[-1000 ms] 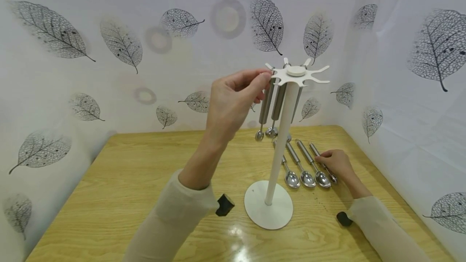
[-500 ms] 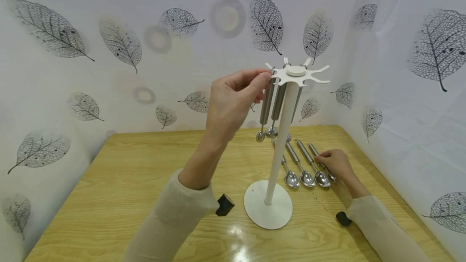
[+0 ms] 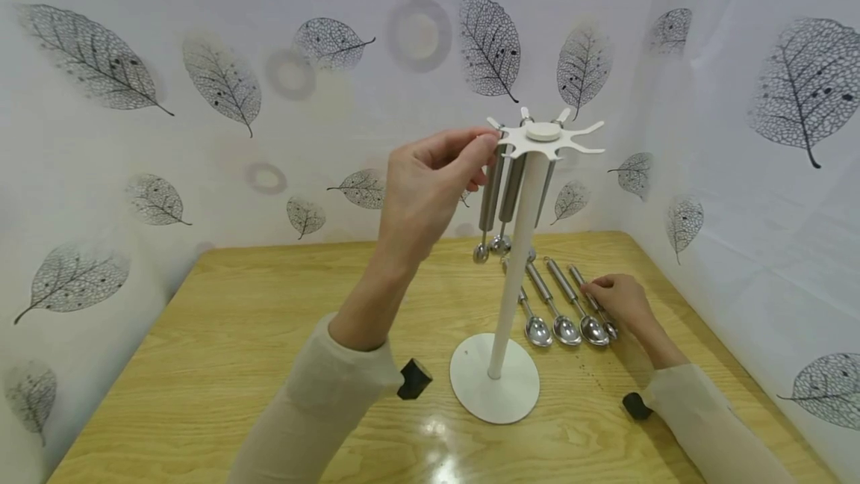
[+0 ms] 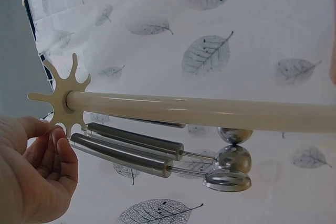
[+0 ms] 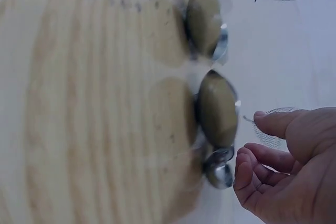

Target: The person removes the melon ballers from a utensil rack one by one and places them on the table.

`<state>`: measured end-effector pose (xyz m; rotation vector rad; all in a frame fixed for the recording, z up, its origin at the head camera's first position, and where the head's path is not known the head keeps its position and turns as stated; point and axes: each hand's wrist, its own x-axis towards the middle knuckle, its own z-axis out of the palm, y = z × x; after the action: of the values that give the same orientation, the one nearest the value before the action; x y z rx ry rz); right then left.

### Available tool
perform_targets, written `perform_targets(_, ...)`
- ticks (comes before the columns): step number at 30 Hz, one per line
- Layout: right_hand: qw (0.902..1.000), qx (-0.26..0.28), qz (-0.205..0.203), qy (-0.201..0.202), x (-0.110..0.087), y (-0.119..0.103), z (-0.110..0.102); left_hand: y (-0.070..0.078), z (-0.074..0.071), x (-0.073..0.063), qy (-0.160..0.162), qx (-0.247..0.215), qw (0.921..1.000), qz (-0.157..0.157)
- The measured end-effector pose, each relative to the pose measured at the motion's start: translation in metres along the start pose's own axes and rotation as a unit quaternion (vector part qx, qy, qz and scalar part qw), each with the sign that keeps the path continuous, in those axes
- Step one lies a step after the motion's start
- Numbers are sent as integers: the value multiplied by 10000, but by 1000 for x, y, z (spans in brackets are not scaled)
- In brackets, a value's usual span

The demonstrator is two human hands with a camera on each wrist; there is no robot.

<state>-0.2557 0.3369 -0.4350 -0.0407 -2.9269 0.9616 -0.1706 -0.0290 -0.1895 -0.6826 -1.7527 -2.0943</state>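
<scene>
Shifting only slightly over the last second, the near hung spoon (image 4: 126, 156) had swung its lower end a touch to the right, while the left hand (image 3: 423, 189) stayed at its top end, against the head of the stand (image 3: 513, 282). Thumb and forefinger pinched there, seemingly on the spoon itself, though the exact contact was hidden. Two other spoons (image 4: 135, 139) (image 4: 234, 135) hung further round, beside the pole and apart from that hand. On the table (image 3: 201, 320), right of the stand, four more lay in a row; the small spoon (image 3: 610, 332) at the far right had edged its bowl a little nearer its neighbour (image 3: 593, 331). The right hand (image 3: 621, 301) was at its handle, fingers curled and thumb apart in the right wrist view; whether it gripped the handle could not be told. For the work, this had altered little: three spoons hung, four lay on the wood, none had crossed from one place to the other, and the moment looked like one of steadying.
</scene>
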Motion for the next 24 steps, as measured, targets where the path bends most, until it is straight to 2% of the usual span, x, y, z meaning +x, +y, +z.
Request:
perform_targets(4,9994,249,-167,161,-2,-10,-7,0,0,0,21,-50,10000,-24)
perform_targets(9,9951,683,-553,453,-11,-37,-21,0,0,0,25,-62,10000,-27)
perform_targets(14,9820,1285,-1041,918,-23,-72,-38,1,0,0,10,-27,10000,21)
perform_targets(17,9739,1471,-1287,1154,-31,-93,-47,1,0,0,10,-19,10000,40)
perform_targets(24,9671,1579,-1621,1161,-52,-132,-60,0,-1,1,33,101,9999,0)
